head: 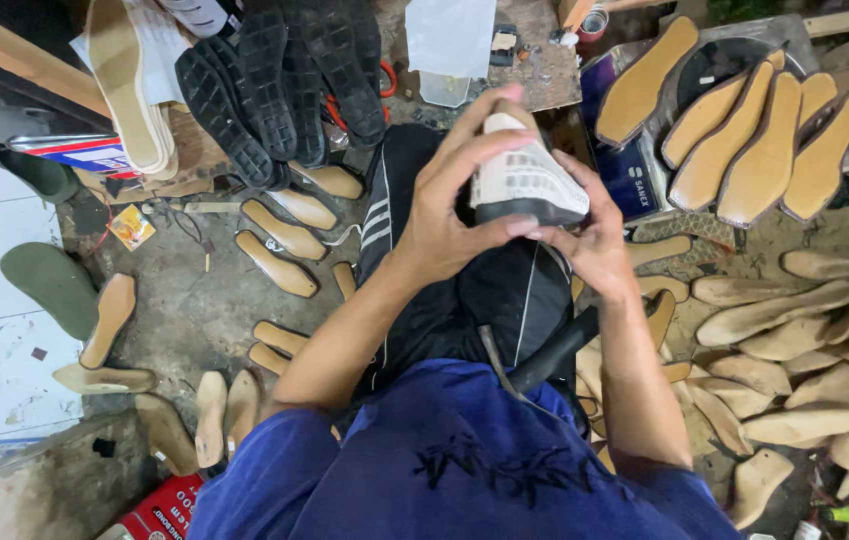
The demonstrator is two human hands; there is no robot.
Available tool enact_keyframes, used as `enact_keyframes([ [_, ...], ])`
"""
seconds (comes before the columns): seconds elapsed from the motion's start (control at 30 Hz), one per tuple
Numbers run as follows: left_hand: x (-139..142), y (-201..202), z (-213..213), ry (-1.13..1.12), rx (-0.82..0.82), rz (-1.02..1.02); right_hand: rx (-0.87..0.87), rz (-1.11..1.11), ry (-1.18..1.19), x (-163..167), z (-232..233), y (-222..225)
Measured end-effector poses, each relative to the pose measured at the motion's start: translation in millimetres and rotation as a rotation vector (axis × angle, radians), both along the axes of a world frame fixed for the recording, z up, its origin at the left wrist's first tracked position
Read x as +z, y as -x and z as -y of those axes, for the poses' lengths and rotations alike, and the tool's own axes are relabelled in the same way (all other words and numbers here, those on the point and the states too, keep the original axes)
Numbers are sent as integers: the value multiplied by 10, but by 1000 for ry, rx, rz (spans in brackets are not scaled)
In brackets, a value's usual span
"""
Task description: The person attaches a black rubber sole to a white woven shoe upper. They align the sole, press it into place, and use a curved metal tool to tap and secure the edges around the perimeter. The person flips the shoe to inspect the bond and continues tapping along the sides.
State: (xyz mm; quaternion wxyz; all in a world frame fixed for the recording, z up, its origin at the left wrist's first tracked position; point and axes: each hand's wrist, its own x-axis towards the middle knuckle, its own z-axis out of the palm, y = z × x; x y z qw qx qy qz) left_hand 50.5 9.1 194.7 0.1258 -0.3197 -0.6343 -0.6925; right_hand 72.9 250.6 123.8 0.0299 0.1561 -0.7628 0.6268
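White-and-black shoe upper on its last [527, 178] sits at the scene's centre, above the lap, clasped between both hands. Left hand [455, 190] wraps its left side, fingers curled over the top; right hand [593, 240] pinches the near right edge. Tan insoles [745, 140] lie far right.

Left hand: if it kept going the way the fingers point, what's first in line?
The left hand already wraps the white shoe upper, fingers pointing up-frame. Past the fingertips, the translucent plastic cup on the floor looks first in line, though it probably lies well below the hand; depth is unclear.
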Motion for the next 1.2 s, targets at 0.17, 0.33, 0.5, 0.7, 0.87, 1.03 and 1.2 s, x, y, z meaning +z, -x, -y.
enact_keyframes([
  [0.17, -703, 34, 68, -388, 404, 476, 6, -24, -249, 584, 152, 161],
  [0.33, -1346, 252, 128, -176, 689, 493, -57, -145, -715, 689, 218, -106],
  [0.5, -1526, 328, 404, -222, 466, 613, 398, 122, -1197, 618, 97, -695],
  [0.7, -1662, 380, 244, -632, 442, 604, 589, 125, -1361, 356, 78, -1113],
  [0.87, -1719, 389, 191, -591, 492, 589, 430, 198, -924, 433, -75, -978],
  [1.03, -1572, 484, 175, -343, 587, 559, -21, 209, -553, 536, 326, -795],
  [1.2, -1446, 472, 115, -262, 662, 563, -254, 143, -32, 655, 596, -708],
])
